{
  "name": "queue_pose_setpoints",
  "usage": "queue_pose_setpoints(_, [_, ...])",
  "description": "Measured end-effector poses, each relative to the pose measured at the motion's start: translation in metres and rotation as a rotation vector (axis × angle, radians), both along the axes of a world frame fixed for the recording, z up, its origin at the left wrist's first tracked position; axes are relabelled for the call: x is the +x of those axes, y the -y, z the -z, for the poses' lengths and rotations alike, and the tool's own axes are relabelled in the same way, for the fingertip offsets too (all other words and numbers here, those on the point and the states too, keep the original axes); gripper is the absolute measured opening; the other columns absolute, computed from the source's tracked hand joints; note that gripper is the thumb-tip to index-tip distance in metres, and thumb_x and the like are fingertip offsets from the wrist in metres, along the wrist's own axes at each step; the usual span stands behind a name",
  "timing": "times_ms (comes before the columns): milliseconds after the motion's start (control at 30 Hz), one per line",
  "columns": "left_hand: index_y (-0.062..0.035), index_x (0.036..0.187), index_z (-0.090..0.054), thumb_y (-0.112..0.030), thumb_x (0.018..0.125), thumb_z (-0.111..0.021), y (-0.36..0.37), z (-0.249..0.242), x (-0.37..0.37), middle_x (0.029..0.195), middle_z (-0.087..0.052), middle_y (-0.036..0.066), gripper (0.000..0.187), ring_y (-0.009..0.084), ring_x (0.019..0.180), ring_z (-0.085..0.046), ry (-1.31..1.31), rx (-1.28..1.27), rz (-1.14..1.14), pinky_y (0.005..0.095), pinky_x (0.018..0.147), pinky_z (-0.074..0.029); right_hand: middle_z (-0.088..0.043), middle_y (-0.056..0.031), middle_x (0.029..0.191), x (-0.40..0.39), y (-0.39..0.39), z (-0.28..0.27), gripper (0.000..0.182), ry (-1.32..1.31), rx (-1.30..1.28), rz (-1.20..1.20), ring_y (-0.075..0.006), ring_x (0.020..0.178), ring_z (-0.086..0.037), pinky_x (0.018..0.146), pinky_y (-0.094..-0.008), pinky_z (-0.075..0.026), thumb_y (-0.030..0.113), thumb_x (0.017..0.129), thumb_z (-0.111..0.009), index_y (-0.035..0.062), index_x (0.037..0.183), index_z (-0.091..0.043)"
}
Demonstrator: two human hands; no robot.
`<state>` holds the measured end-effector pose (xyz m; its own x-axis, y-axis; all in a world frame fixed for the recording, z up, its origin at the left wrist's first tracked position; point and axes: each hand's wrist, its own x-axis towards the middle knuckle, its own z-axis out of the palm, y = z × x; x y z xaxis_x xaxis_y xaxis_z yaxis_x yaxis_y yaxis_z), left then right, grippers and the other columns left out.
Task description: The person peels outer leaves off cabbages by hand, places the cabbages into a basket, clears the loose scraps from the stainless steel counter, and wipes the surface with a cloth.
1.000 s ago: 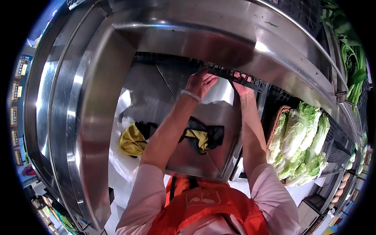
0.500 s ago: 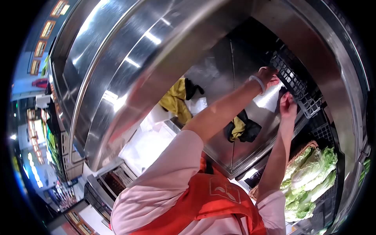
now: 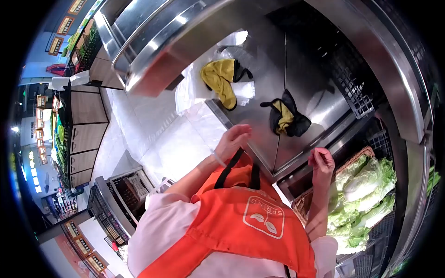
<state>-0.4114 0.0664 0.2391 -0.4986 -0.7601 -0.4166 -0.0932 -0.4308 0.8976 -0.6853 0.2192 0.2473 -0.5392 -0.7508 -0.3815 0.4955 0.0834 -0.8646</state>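
Observation:
My left hand (image 3: 233, 142) hovers just above the front of my orange apron (image 3: 264, 213), near the steel surface's corner. Its fingers stretch loosely to the right, and I see nothing in them. My right hand (image 3: 321, 161) is raised by the steel surface's right edge, close to the cabbages. Its fingers curl inward with nothing visible in them. On the steel surface (image 3: 259, 134) in front of me lie a yellow and black glove (image 3: 220, 81) and a second, mostly black glove (image 3: 287, 116). Neither hand touches them.
Leafy Chinese cabbages (image 3: 366, 190) fill a wicker basket at my right. A black plastic grid (image 3: 354, 88) stands along the surface's far right side. A steel rail (image 3: 139, 39) and steel panel are at upper left. Produce shelves (image 3: 85, 134) stand beyond the pale floor (image 3: 153, 125).
Both hands have drawn back toward my body from the black grid. The view has shifted, showing more of the floor and shelves at left. The gloves still lie on the steel.

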Motion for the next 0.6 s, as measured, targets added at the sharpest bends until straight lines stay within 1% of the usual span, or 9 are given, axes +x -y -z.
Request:
queue_pose_setpoints(67, [-0.0003,0.111,-0.056,-0.012,0.089,-0.055,-0.022,0.001,0.021,0.095,-0.061,0.005,0.025,0.0094,0.083,-0.056,0.040,0.015,-0.085,0.0234,0.074,-0.047,-0.064,-0.0063,0.086,0.001,-0.022,-0.008,0.011,-0.063,0.018,-0.043,-0.0114,0.069,-0.059,0.059,-0.0226,-0.046,0.004,0.084,-0.059,0.0032,0.095,-0.062])
queue_pose_setpoints(167, [0.0007,0.104,-0.060,-0.011,0.089,-0.056,-0.034,-0.006,0.025,0.087,-0.062,0.002,0.020,0.0069,0.074,-0.054,0.077,0.033,-0.046,0.0209,0.068,-0.046,-0.062,-0.0061,0.085,0.015,-0.053,-0.019,0.009,-0.095,0.061,-0.093,-0.0129,0.070,-0.059,0.060,-0.0235,-0.045,0.002,0.083,-0.061,0.0033,0.092,-0.063])
queue_pose_setpoints(200, [0.0013,0.094,-0.065,-0.010,0.088,-0.057,-0.035,-0.009,0.019,0.080,-0.062,-0.001,0.015,0.0054,0.070,-0.052,0.057,-0.025,-0.025,0.0195,0.065,-0.045,-0.061,-0.0057,0.083,0.027,-0.063,-0.028,0.009,-0.101,0.061,-0.124,-0.0135,0.070,-0.058,0.059,-0.0240,-0.045,0.000,0.081,-0.061,0.0026,0.090,-0.062])
queue_pose_setpoints(267, [0.0013,0.089,-0.066,-0.010,0.087,-0.058,-0.035,-0.007,0.014,0.077,-0.061,0.000,0.014,0.0054,0.070,-0.053,0.054,-0.064,0.047,0.0194,0.064,-0.044,-0.061,-0.0041,0.078,0.051,-0.091,-0.033,0.007,-0.006,0.028,-0.156,-0.0106,0.068,-0.058,0.057,-0.0228,-0.044,-0.001,0.080,-0.062,0.0013,0.087,-0.062])
queue_pose_setpoints(333, [0.0011,0.090,-0.066,-0.009,0.087,-0.058,-0.032,0.000,0.015,0.074,-0.061,0.000,0.014,0.0058,0.068,-0.053,-0.050,-0.183,0.131,0.0198,0.062,-0.044,-0.060,-0.0049,0.077,0.085,-0.119,-0.040,0.007,-0.081,0.134,-0.213,-0.0108,0.067,-0.059,0.058,-0.0233,-0.046,0.000,0.081,-0.060,0.0002,0.088,-0.062])
queue_pose_setpoints(367, [0.0011,0.091,-0.066,-0.009,0.087,-0.057,-0.032,-0.001,0.020,0.072,-0.061,0.001,0.014,0.0062,0.066,-0.054,-0.012,-0.144,0.162,0.0201,0.061,-0.044,-0.060,-0.0053,0.077,0.103,-0.133,-0.036,0.008,-0.036,0.196,-0.231,-0.0109,0.068,-0.059,0.059,-0.0235,-0.047,0.000,0.081,-0.060,-0.0004,0.088,-0.061])
queue_pose_setpoints(433, [0.0010,0.094,-0.066,-0.011,0.088,-0.057,-0.030,-0.007,0.035,0.069,-0.060,0.001,0.016,0.0068,0.064,-0.054,0.075,-0.147,0.236,0.0207,0.060,-0.044,-0.060,-0.0058,0.076,0.143,-0.158,-0.018,0.009,0.029,0.292,-0.203,-0.0113,0.066,-0.060,0.059,-0.0233,-0.048,0.002,0.081,-0.059,-0.0017,0.090,-0.060])
queue_pose_setpoints(533, [0.0013,0.097,-0.066,-0.018,0.091,-0.053,-0.033,-0.014,0.075,0.067,-0.059,0.001,0.023,0.0071,0.063,-0.054,0.156,-0.192,0.295,0.0208,0.059,-0.044,-0.061,-0.0070,0.073,0.205,-0.216,0.057,0.011,0.034,0.462,-0.076,-0.0127,0.057,-0.059,0.051,-0.0236,-0.048,0.003,0.080,-0.056,-0.0026,0.088,-0.060])
queue_pose_setpoints(600, [0.0015,0.100,-0.065,-0.020,0.093,-0.052,-0.040,-0.007,0.113,0.071,-0.060,0.001,0.026,0.0072,0.065,-0.054,0.146,-0.161,0.247,0.0209,0.060,-0.044,-0.061,-0.0083,0.071,0.240,-0.251,0.101,0.014,0.166,0.636,-0.075,-0.0140,0.054,-0.059,0.047,-0.0250,-0.048,0.004,0.078,-0.055,-0.0035,0.089,-0.060])
